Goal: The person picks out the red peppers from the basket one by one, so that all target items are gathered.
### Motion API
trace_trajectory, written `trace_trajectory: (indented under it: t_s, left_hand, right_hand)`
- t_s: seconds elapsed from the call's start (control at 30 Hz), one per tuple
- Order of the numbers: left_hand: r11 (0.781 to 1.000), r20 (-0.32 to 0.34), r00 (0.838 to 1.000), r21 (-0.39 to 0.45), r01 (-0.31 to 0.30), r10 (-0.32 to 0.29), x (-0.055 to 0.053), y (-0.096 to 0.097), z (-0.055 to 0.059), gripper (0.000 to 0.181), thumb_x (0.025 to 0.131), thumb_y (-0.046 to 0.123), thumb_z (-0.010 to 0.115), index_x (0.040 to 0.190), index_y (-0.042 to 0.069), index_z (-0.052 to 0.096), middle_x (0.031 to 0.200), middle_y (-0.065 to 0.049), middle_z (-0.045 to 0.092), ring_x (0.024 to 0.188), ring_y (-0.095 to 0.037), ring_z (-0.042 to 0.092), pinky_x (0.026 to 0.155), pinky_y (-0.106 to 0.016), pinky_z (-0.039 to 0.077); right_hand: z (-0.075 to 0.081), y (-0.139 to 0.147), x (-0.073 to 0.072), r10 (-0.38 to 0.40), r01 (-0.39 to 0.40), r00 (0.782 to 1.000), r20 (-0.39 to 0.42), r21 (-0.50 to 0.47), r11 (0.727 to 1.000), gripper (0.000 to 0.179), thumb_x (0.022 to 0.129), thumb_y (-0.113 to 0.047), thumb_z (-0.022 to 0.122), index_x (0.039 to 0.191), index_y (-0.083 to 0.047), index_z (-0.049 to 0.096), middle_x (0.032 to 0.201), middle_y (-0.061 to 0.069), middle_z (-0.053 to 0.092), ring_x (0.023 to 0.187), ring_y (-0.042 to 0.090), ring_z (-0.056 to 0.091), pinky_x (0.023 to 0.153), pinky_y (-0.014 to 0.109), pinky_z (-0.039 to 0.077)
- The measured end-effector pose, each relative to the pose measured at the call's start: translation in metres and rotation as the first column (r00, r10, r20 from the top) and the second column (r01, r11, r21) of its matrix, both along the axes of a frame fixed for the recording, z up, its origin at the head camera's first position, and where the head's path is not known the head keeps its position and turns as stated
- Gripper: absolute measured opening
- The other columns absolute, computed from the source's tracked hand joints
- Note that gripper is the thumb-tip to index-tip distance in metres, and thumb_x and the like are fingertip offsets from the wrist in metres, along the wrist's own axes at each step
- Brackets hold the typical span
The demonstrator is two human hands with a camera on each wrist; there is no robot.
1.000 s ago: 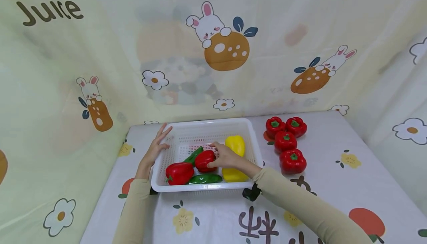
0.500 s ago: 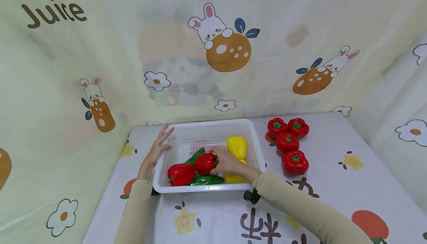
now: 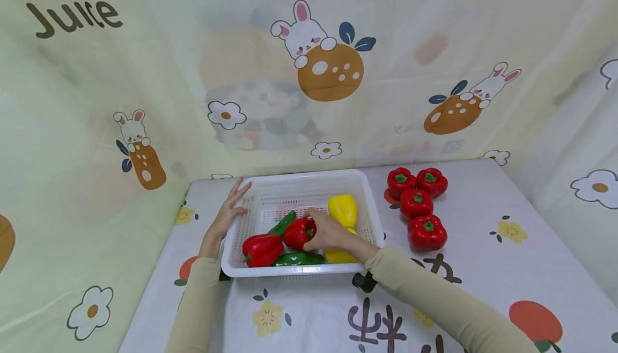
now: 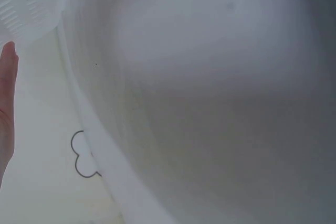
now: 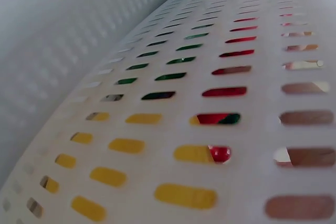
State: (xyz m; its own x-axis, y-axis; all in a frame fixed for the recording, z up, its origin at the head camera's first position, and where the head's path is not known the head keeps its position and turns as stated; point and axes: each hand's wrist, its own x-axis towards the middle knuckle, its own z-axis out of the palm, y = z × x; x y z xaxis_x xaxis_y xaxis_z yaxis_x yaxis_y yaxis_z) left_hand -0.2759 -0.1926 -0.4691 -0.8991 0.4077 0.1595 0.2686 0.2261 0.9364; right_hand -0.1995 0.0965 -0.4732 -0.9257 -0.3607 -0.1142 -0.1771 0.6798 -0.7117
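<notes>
A white plastic basket (image 3: 299, 271) stands on the table. My right hand (image 3: 329, 233) reaches inside and grips a red bell pepper (image 3: 293, 235), thumb at its near side and fingers at its far side. Left of it lies another red bell pepper (image 3: 262, 250). Two long green peppers, one behind (image 3: 284, 223) and one in front (image 3: 299, 259), lie close by. Yellow bell peppers (image 3: 343, 211) fill the right end, one partly under my right hand. My left hand (image 3: 225, 219) rests on the left rim with fingers extended; the left wrist view catches its edge (image 4: 7, 98).
Several red bell peppers (image 3: 416, 204) stand grouped on the table to the basket's right. A dark object (image 3: 364, 282) shows below my right wrist. Patterned cloth (image 3: 328, 144) hangs behind the table. The slotted basket wall (image 5: 252, 135) fills the right wrist view.
My right hand has settled closer around the red bell pepper, which has turned slightly so its stem faces more to the right. The left hand stays on the rim.
</notes>
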Motion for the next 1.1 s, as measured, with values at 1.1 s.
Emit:
trace_trajectory:
  t_s: [1.1]
  left_hand:
    - [1.000, 0.012, 1.000, 0.013, 0.004, -0.004, -0.002, -0.001, -0.003, 0.067, 0.082, -0.012, 0.049, 0.147, -0.010, 0.033, 0.163, -0.022, 0.003, 0.149, -0.039, -0.005, 0.112, -0.064, 0.006]
  right_hand:
    - [0.039, 0.024, 0.010, -0.088, 0.075, 0.994, -0.060, -0.188, 0.979, 0.077, 0.073, -0.019, 0.084, 0.141, -0.015, 0.049, 0.131, 0.010, 0.056, 0.113, 0.028, 0.055, 0.080, 0.036, 0.057]
